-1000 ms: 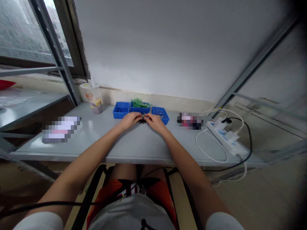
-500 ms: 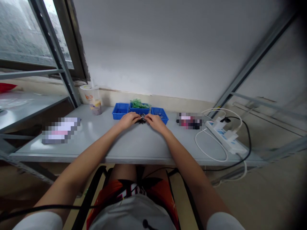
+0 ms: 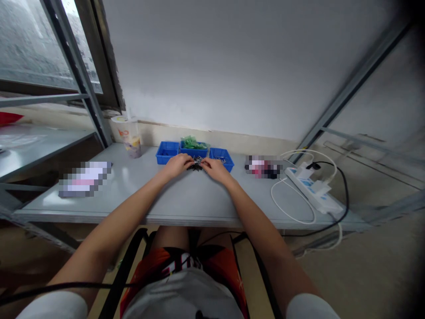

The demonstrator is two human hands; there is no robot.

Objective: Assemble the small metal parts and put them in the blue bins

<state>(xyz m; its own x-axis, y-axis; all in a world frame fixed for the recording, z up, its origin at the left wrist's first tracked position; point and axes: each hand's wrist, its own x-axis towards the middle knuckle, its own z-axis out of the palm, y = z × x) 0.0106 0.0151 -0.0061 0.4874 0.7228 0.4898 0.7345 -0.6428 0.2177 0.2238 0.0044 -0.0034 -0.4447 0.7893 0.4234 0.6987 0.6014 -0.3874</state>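
My left hand [image 3: 178, 165] and my right hand [image 3: 215, 169] rest close together on the grey table [image 3: 186, 199], just in front of three blue trays. Between the fingertips lies a small dark cluster of metal parts [image 3: 196, 164], and both hands pinch at it. It is too small to tell exactly which piece each hand grips. The left blue tray [image 3: 168, 152] holds dark bits, the middle tray [image 3: 194, 149] carries a green bag, and the right tray [image 3: 222, 156] holds small shiny parts.
A drink cup [image 3: 129, 136] stands at the back left of the table. A white power strip [image 3: 314, 190] with white and black cables lies at the right. Blurred items lie at the left and right. A metal shelf frame rises at the left.
The hands stay together over the small metal parts with only slight finger movement. The view has shifted a little.
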